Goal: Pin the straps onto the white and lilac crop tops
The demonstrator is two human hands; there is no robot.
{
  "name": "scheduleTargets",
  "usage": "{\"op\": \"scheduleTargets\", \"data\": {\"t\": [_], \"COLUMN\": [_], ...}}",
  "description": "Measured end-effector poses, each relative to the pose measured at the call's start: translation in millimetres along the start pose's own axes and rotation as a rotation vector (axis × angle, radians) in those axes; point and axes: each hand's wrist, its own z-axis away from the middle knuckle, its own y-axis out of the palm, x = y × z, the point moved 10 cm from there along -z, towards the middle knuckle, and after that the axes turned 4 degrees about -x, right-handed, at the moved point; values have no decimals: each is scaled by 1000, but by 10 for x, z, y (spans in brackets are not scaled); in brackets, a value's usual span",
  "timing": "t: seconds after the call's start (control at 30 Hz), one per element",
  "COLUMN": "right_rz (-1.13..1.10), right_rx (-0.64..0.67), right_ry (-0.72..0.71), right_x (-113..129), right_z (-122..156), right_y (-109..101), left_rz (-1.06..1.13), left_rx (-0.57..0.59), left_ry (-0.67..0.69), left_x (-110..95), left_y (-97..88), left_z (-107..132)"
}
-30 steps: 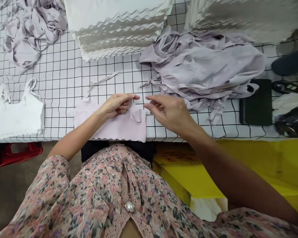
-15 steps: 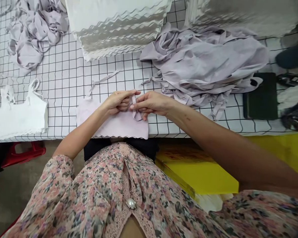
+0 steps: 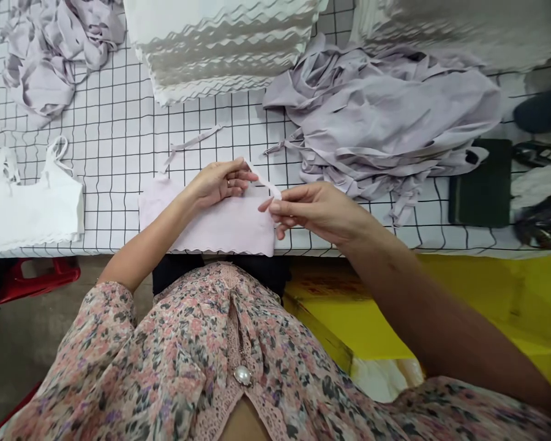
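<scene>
The right hand (image 3: 324, 211) has its thumb and first finger pinching the low end of a thin strap (image 3: 267, 182); its other fingers are curled and a bit apart; the strap slants up toward 10 o'clock to the fingertips of the left hand (image 3: 220, 182), whose fingers are bent and close together, though I cannot tell if they pinch the strap; a ring (image 3: 228, 183) is on one left finger; under both hands is the pale pink top (image 3: 220, 229), flat at the near edge of the table, its wavy hem at 6 o'clock; from its middle, a second strap (image 3: 195, 139) lies near 12 o'clock; the white top (image 3: 39, 208) lies at 9 o'clock; the big purple heap (image 3: 395, 116) is at 2 o'clock and a smaller purple heap (image 3: 59, 55) at 10 o'clock; the white pile (image 3: 220, 37) sits far up at 12 o'clock; a dark book (image 3: 480, 184) is at 3 o'clock, on the checked cloth (image 3: 114, 159).
</scene>
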Motion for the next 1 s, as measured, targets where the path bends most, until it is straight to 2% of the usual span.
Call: {"op": "scheduleTargets", "data": {"t": [0.13, 0.3, 0.43, 0.53, 0.57, 0.63, 0.7, 0.77, 0.83, 0.87, 1.0], "right_rz": [-165, -212, -223, -136, -74, 103, 337, 552, 665, 681, 633], "right_rx": [-72, -124, -135, -162, -225, -414, -511, -401, -245, -211, -252], "right_ry": [-91, -134, -176, -214, -270, -485, -741, -878, -862, -822, -677], "right_x": [70, 151, 205, 193, 226, 410, 649, 773, 771, 755, 694], "right_z": [-219, -395, -491, -532, -517, -388, -195, -131, -186, -230, -366], "right_y": [-63, -127, -188, -260, -332, -489, -464, -255, -92, -71, -130], "left_rz": [-82, -134, -154, -156, -165, -195, -228, -257, -279, -290, -343], "left_rx": [59, 91, 16, -39, -48, -64, -71, -61, -61, -75, -178], "left_ry": [17, 43, 177, 268, 290, 340, 397, 461, 514, 528, 517], "left_x": [-14, 90, 22, -65, -89, -145, -210, -284, -353, -379, -416], "left_y": [-46, 34, 37, 14, 14, 17, 34, 73, 108, 114, 102], "left_z": [143, 305, 312, 306, 308, 325, 357, 398, 442, 460, 503]}}
